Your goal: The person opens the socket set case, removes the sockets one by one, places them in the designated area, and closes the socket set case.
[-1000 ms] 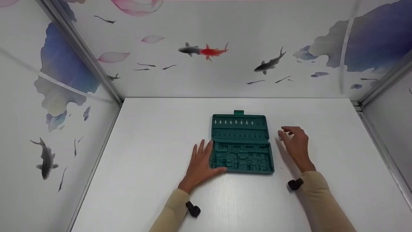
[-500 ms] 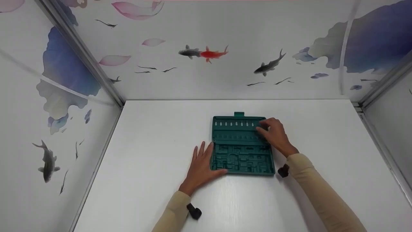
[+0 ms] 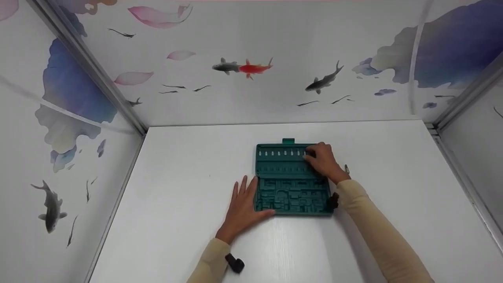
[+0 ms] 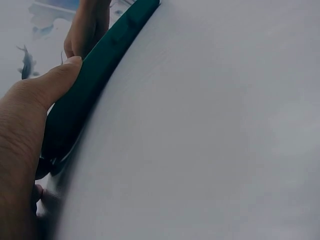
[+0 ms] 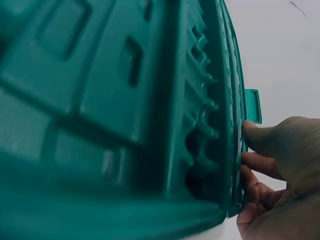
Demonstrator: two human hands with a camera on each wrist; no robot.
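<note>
A green tool case (image 3: pixel 292 195) lies unfolded on the white table. Its far half, the lid (image 3: pixel 275 161), carries a row of small pale bits (image 3: pixel 272 153) upright in slots. My left hand (image 3: pixel 241 206) rests at the case's left edge, fingers straight and spread, thumb along the front edge; the left wrist view shows that thumb (image 4: pixel 60 77) against the green side wall (image 4: pixel 95 75). At the right end of the bit row, my right hand (image 3: pixel 324 159) has its thumb and fingers pinched together, seemingly on a small bit, which they hide. A green latch (image 5: pixel 253 106) shows beside that hand.
The case's near half has moulded recesses (image 5: pixel 65 30). A small shiny thing (image 3: pixel 347 169) shows beside the right wrist; its kind is unclear. White panels painted with fish and petals (image 3: pixel 251 98) stand behind and beside the table (image 3: pixel 184 177).
My right hand has moved left from beside the case onto the right end of the lid's bit row, then slightly further left. The left hand keeps its place.
</note>
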